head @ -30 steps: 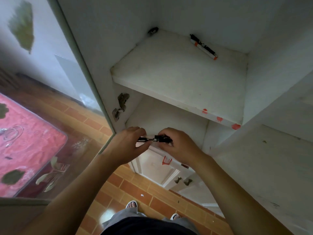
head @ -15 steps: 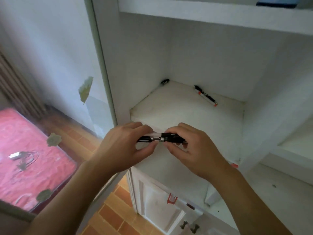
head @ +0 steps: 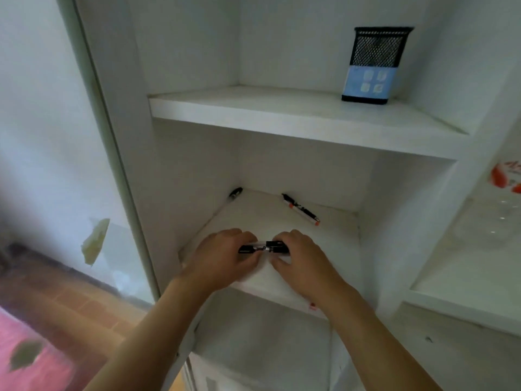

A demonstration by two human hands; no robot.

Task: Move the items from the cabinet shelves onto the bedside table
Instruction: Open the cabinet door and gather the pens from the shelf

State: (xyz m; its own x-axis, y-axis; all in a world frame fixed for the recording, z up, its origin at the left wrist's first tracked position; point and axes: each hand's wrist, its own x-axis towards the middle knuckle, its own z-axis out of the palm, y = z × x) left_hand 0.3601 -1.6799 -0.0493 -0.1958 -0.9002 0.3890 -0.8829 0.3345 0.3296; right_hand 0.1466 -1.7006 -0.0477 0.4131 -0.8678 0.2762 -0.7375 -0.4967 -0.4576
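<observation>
Both hands meet over the front part of the white middle shelf (head: 332, 244) of the white open cabinet (head: 129, 142), and between them they hold one slim black pen with a clear middle section (head: 263, 247), lying level and crosswise. The left hand (head: 222, 256) pinches the pen's left end between thumb and curled fingers; the right hand (head: 304, 261) has its fingers folded over the black right end, so each grip is narrow and closed on the pen. Whether the pen rests on the shelf or is held just above it cannot be told.

Beyond the grip, at the back of the same shelf, a black pen with white and red bands (head: 301, 209) lies slanted near the rear wall, well apart from the hands. Farther left of that, in the back left corner, a small dark pen-like object (head: 235, 192) leans against the side wall; it is too blurred to name more closely.

Above the grip and to the right, on the upper white shelf (head: 282, 114), a black wire-mesh pen holder with a pale blue label (head: 373, 64) stands upright near the right wall. To the right of the grip, in the next compartment, a clear plastic bottle with a red label (head: 496, 204) shows at the picture's edge.
</observation>
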